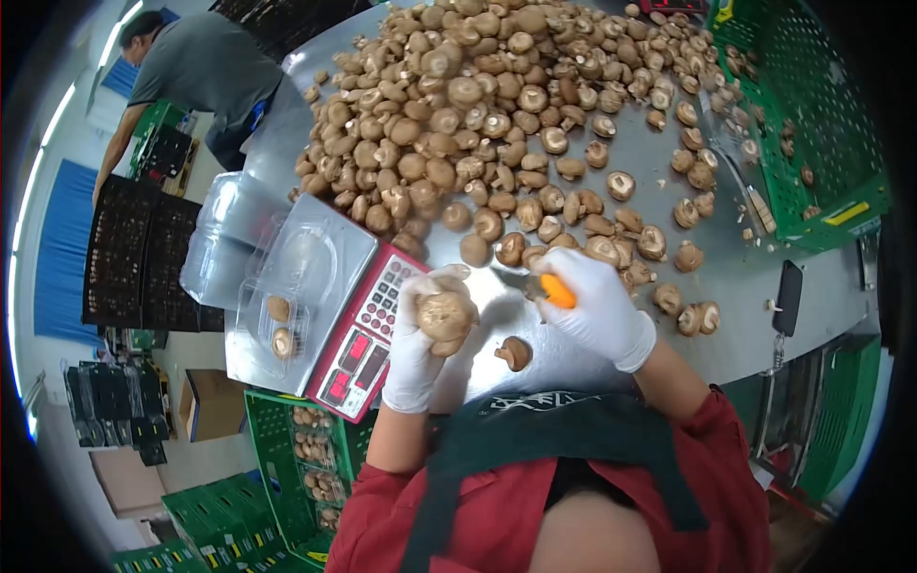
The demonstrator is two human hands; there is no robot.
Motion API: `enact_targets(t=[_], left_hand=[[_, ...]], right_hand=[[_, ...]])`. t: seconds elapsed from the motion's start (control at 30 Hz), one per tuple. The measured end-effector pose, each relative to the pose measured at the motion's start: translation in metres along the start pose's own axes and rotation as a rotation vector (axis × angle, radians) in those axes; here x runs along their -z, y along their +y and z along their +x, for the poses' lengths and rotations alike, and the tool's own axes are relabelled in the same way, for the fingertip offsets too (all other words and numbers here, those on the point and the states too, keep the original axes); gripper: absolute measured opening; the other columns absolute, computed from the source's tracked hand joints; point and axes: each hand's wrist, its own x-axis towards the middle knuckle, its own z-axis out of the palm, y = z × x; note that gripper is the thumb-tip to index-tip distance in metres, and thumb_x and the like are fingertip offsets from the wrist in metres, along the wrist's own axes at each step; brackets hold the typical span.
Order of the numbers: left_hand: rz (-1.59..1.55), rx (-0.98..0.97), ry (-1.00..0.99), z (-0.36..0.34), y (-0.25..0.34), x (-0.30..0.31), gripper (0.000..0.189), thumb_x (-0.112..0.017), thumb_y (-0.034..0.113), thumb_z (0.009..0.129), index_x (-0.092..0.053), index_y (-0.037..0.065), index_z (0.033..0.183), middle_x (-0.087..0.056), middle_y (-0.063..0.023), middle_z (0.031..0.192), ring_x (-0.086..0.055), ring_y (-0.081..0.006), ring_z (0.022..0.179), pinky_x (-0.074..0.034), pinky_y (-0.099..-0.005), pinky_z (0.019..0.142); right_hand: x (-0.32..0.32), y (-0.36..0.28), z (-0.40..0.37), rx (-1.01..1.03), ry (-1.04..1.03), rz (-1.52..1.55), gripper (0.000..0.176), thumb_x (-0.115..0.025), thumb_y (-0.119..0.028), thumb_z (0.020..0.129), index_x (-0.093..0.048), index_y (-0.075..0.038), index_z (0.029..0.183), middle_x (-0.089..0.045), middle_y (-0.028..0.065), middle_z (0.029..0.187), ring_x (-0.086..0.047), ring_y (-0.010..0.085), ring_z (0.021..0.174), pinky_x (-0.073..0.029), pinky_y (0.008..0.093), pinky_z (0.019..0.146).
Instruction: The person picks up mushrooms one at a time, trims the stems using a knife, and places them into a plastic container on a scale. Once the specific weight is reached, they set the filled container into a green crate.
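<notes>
My left hand (420, 346), in a white glove, is closed around a large brown mushroom (445, 318) beside the scale. In my gloved right hand (597, 307) is a knife with an orange handle (558, 291); its short blade (511, 279) points left toward the mushroom, apart from it. One loose mushroom (514, 353) lies on the metal table between my hands. Just beyond them rises a big heap of mushrooms (449, 105). The red scale (358, 353) stands left of my left hand, bearing a clear plastic tray (304, 329) with two mushrooms in it.
Stacked clear trays (215, 258) stand behind the scale. A green crate (821, 191) is at the right, near a brush-like tool (759, 208) and a black phone-shaped object (788, 296). Below the scale, another green crate (272, 449) holds packed mushrooms. A person (196, 72) bends over at the far left.
</notes>
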Motion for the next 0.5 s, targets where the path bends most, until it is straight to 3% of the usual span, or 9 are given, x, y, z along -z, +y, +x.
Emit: enact_targets(t=[0.03, 0.1, 0.13, 0.27, 0.3, 0.37, 0.4, 0.47, 0.5], left_hand=[[0.035, -0.019, -0.020, -0.001, 0.005, 0.002, 0.031, -0.064, 0.011, 0.088, -0.048, 0.012, 0.115, -0.048, -0.0218, 0.133, -0.058, -0.0276, 0.110, -0.057, -0.0390, 0.084], [0.298, -0.087, 0.297, -0.010, 0.019, 0.007, 0.027, -0.055, 0.031, 0.100, -0.053, 0.008, 0.113, -0.056, -0.0185, 0.125, -0.061, -0.0233, 0.102, -0.056, -0.0324, 0.080], [0.464, -0.131, 0.405, -0.009, 0.038, 0.015, 0.026, -0.053, 0.028, 0.100, -0.054, 0.007, 0.115, -0.057, -0.0159, 0.123, -0.060, -0.0215, 0.101, -0.055, -0.0317, 0.081], [1.107, -0.416, 0.638, -0.020, 0.137, 0.041, 0.028, -0.047, 0.016, 0.100, -0.055, 0.002, 0.122, -0.061, -0.0056, 0.113, -0.058, -0.0141, 0.097, -0.048, -0.0288, 0.083], [1.255, -0.441, 0.710, -0.029, 0.162, 0.090, 0.037, -0.049, 0.018, 0.101, -0.050, 0.002, 0.135, -0.057, -0.0107, 0.127, -0.057, -0.0194, 0.109, -0.048, -0.0297, 0.090], [1.366, -0.447, 0.809, -0.037, 0.187, 0.124, 0.034, -0.050, 0.019, 0.103, -0.051, 0.004, 0.133, -0.056, -0.0085, 0.129, -0.057, -0.0171, 0.110, -0.047, -0.0269, 0.091], [1.454, -0.382, 0.846, -0.043, 0.199, 0.151, 0.036, -0.049, 0.017, 0.103, -0.048, 0.002, 0.136, -0.055, -0.0107, 0.132, -0.056, -0.0199, 0.113, -0.047, -0.0298, 0.094], [1.815, -0.185, 0.722, -0.059, 0.212, 0.201, 0.041, -0.046, 0.019, 0.103, -0.044, 0.003, 0.140, -0.052, -0.0150, 0.138, -0.051, -0.0269, 0.126, -0.039, -0.0380, 0.108], [1.711, -0.087, 0.653, -0.068, 0.215, 0.222, 0.044, -0.047, 0.021, 0.102, -0.043, 0.003, 0.142, -0.050, -0.0154, 0.140, -0.049, -0.0279, 0.127, -0.038, -0.0387, 0.109]], right_hand=[[0.005, 0.006, -0.005, -0.050, 0.030, -0.002, 0.024, -0.069, -0.003, 0.076, -0.058, -0.003, 0.098, -0.060, 0.0150, 0.088, -0.061, 0.0343, 0.079, -0.049, 0.0369, 0.069], [0.028, 0.019, -0.016, -0.135, 0.141, -0.041, 0.023, -0.069, -0.004, 0.077, -0.059, -0.003, 0.097, -0.060, 0.0163, 0.087, -0.062, 0.0357, 0.080, -0.050, 0.0388, 0.070], [0.046, 0.025, -0.027, -0.197, 0.208, -0.085, 0.023, -0.070, -0.005, 0.077, -0.059, -0.004, 0.097, -0.060, 0.0170, 0.086, -0.062, 0.0364, 0.080, -0.050, 0.0397, 0.070], [0.122, 0.070, -0.096, -0.511, 0.476, -0.213, 0.012, -0.066, -0.007, 0.087, -0.059, -0.001, 0.094, -0.063, 0.0134, 0.084, -0.062, 0.0221, 0.075, -0.049, 0.0322, 0.070], [0.137, 0.073, -0.111, -0.576, 0.525, -0.188, 0.011, -0.066, -0.007, 0.088, -0.059, 0.000, 0.093, -0.063, 0.0117, 0.083, -0.062, 0.0191, 0.075, -0.049, 0.0308, 0.070], [0.157, 0.074, -0.139, -0.689, 0.608, -0.112, 0.008, -0.064, -0.005, 0.090, -0.059, 0.000, 0.092, -0.064, 0.0082, 0.080, -0.060, 0.0130, 0.074, -0.049, 0.0279, 0.071], [0.162, 0.074, -0.151, -0.729, 0.627, -0.135, 0.006, -0.063, -0.005, 0.090, -0.060, 0.001, 0.091, -0.065, 0.0069, 0.080, -0.060, 0.0120, 0.074, -0.050, 0.0274, 0.071], [0.166, 0.076, -0.169, -0.798, 0.659, -0.170, 0.004, -0.062, -0.003, 0.090, -0.060, 0.001, 0.090, -0.065, 0.0042, 0.079, -0.060, 0.0102, 0.074, -0.050, 0.0264, 0.072], [0.164, 0.078, -0.177, -0.807, 0.687, -0.181, 0.007, -0.063, -0.004, 0.089, -0.061, 0.001, 0.093, -0.066, 0.0057, 0.078, -0.061, 0.0105, 0.074, -0.051, 0.0271, 0.071]])
